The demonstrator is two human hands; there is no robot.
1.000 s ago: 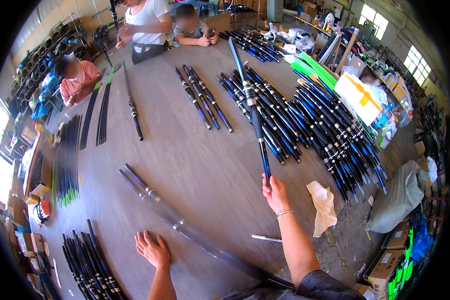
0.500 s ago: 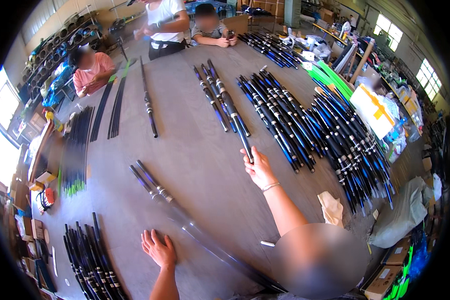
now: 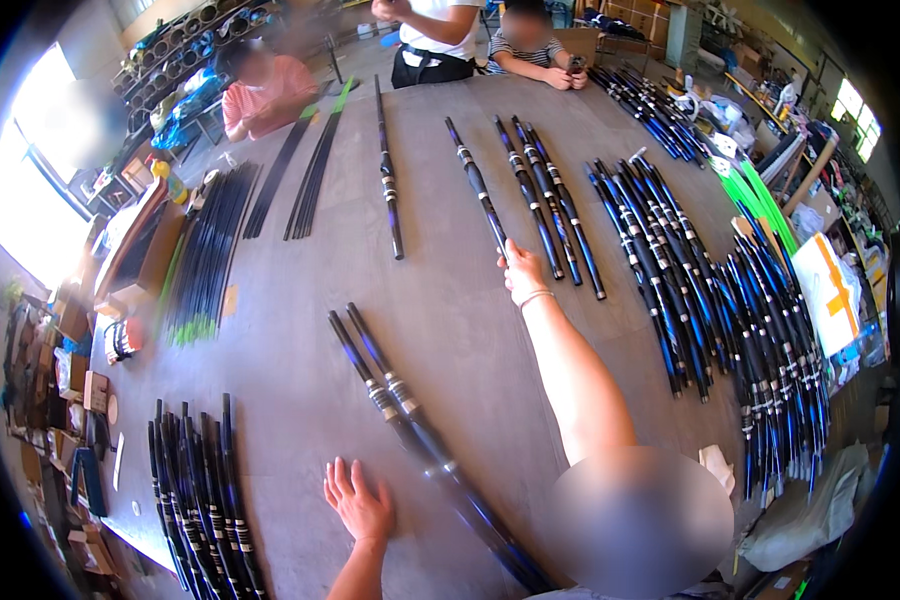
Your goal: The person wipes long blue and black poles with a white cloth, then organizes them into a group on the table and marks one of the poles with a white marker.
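A dark rod (image 3: pixel 475 178) points away from the outstretched right hand (image 3: pixel 525 275), fingers (image 3: pixel 508 256) clamped on it; the left hand (image 3: pixel 363 510) rests, fingers apart, on the tabletop (image 3: pixel 280 330).

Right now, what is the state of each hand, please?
Left hand: open, palm down on the table.
Right hand: closed, holding a rod by its near end.

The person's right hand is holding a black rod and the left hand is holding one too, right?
Not quite: the left hand isn't holding a rod. The head view shows it palm down on the table, fingers spread. The right hand is indeed holding a black rod.
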